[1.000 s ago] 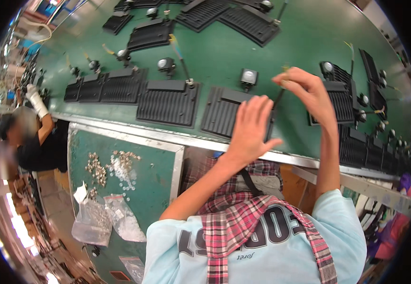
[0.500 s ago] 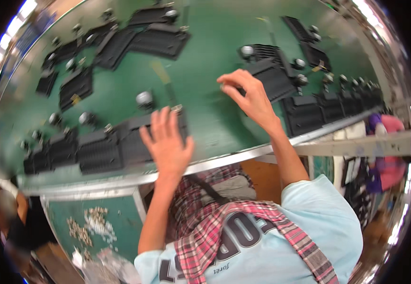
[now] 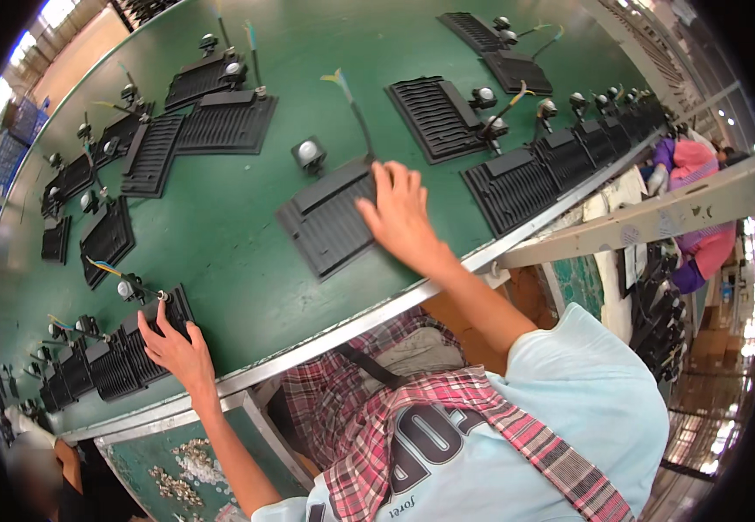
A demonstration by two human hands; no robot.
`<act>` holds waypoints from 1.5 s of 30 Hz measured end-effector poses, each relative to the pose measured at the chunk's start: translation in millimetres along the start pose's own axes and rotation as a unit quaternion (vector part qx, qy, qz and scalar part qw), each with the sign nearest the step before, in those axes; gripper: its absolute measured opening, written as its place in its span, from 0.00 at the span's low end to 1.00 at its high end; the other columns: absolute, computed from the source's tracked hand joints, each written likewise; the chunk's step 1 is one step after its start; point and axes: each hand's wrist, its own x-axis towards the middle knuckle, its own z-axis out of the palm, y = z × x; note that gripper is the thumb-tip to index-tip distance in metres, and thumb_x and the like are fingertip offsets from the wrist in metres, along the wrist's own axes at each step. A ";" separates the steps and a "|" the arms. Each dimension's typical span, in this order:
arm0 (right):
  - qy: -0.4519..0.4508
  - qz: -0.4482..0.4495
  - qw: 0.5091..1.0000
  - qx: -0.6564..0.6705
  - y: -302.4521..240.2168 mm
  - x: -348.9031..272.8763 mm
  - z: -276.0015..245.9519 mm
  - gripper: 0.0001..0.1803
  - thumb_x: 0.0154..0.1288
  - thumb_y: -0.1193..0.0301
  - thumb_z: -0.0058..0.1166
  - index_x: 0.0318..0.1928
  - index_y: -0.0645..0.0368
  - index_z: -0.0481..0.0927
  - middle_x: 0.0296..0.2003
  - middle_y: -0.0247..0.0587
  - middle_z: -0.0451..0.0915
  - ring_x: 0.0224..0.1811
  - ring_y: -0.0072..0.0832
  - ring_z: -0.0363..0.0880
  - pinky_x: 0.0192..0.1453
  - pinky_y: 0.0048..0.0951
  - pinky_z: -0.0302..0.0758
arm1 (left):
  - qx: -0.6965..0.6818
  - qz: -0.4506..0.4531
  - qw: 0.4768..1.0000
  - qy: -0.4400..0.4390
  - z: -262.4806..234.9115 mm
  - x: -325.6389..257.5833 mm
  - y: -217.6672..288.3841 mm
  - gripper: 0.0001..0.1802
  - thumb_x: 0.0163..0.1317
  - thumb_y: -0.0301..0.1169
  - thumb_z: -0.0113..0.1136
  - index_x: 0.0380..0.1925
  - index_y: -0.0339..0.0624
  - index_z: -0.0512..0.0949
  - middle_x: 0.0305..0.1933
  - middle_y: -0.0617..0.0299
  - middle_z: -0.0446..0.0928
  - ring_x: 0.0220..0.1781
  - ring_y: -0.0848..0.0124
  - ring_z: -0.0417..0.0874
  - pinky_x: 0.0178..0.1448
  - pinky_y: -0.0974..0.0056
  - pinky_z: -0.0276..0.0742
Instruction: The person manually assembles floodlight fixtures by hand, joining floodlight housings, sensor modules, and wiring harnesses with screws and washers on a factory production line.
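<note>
A black finned lamp housing lies at a slant in the middle of the green table. Beside its upper edge is a round-lensed sensor, and a cable with bared coloured ends runs away from it. My right hand grips the housing's right side, fingers by the cable fitting and thumb on the top. On the left, my left hand rests open, fingers spread, over the end housing of a near-edge row. One of its fingertips touches that housing's metal fitting.
More housings with sensors form a row at the right edge. A loose group lies at the far left. Below the table's metal rim, a green tray holds small fittings. One person is at the right, another at lower left.
The view has turned. The housing near my right hand has come left to mid-table, apart from the finned one beside it, with my right hand closed on it. My left hand stays on the left row.
</note>
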 end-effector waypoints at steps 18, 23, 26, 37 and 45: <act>-0.313 -0.016 0.701 0.641 -104.8 77.4 1.4 0.19 0.77 0.64 0.49 0.52 0.71 0.79 0.25 0.27 0.69 0.23 0.13 0.59 0.29 0.18 0.58 | -0.317 0.106 0.942 0.007 -41.1 -53.6 99.9 0.23 0.59 0.27 0.65 0.56 0.41 0.76 0.63 0.52 0.71 0.68 0.52 0.68 0.71 0.50 0.62; -0.296 -0.012 0.748 0.594 -130.1 63.2 9.1 0.15 0.76 0.69 0.50 0.53 0.67 0.81 0.21 0.23 0.64 0.20 0.08 0.54 0.24 0.16 0.47 | -0.276 -0.016 0.960 0.050 -76.3 -108.2 36.8 0.13 0.61 0.25 0.63 0.46 0.41 0.82 0.51 0.55 0.78 0.57 0.55 0.76 0.62 0.55 0.71; -0.294 -0.034 0.787 0.541 -143.8 49.5 16.3 0.13 0.74 0.69 0.53 0.48 0.64 0.85 0.21 0.23 0.65 0.21 0.09 0.56 0.25 0.16 0.49 | -0.175 -0.147 0.971 0.070 -99.2 -146.3 -8.3 0.09 0.61 0.24 0.63 0.42 0.41 0.84 0.45 0.56 0.79 0.50 0.59 0.77 0.56 0.58 0.72; -0.259 -0.153 0.860 0.413 -148.6 27.9 21.1 0.12 0.74 0.68 0.50 0.37 0.64 0.81 0.21 0.26 0.67 0.23 0.14 0.60 0.28 0.22 0.58 | -0.020 -0.191 0.981 0.041 -117.8 -201.2 -61.9 0.07 0.59 0.27 0.67 0.38 0.44 0.81 0.39 0.63 0.76 0.44 0.62 0.75 0.51 0.58 0.66; -0.229 -0.229 0.867 0.379 -146.3 22.2 24.0 0.09 0.69 0.67 0.52 0.37 0.58 0.82 0.26 0.42 0.81 0.27 0.35 0.82 0.35 0.33 0.75 | -0.177 -0.288 0.936 0.098 -122.6 -183.7 -38.3 0.05 0.63 0.24 0.63 0.39 0.39 0.81 0.39 0.62 0.82 0.44 0.68 0.80 0.55 0.63 0.72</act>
